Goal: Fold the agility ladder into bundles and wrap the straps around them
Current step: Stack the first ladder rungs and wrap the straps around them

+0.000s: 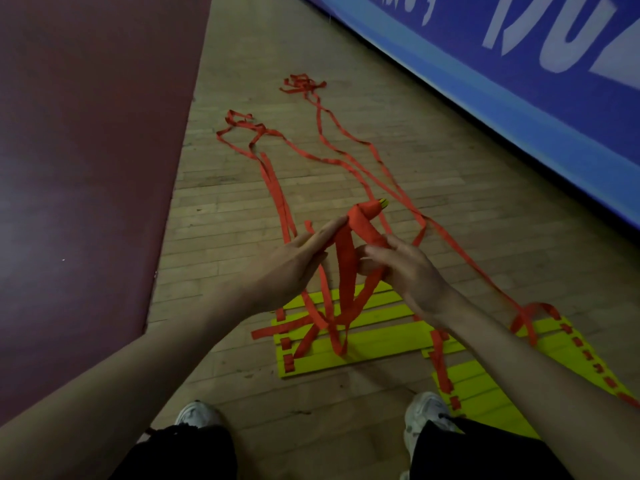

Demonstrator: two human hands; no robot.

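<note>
We are winding strap (pixel 344 271) around the bundle (pixel 367 221), right hand (pixel 408 271) gripping it, left hand (pixel 294 265) pinching strap; next, we judge, another tight turn.

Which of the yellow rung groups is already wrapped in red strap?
The bundle held up between the left hand and right hand; only its yellow tip shows. The other rungs lie spread on the floor.

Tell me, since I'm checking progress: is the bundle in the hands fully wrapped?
Not yet. The held bundle is mostly covered in red strap, yellow tips showing, but loose strap hangs down.
</note>
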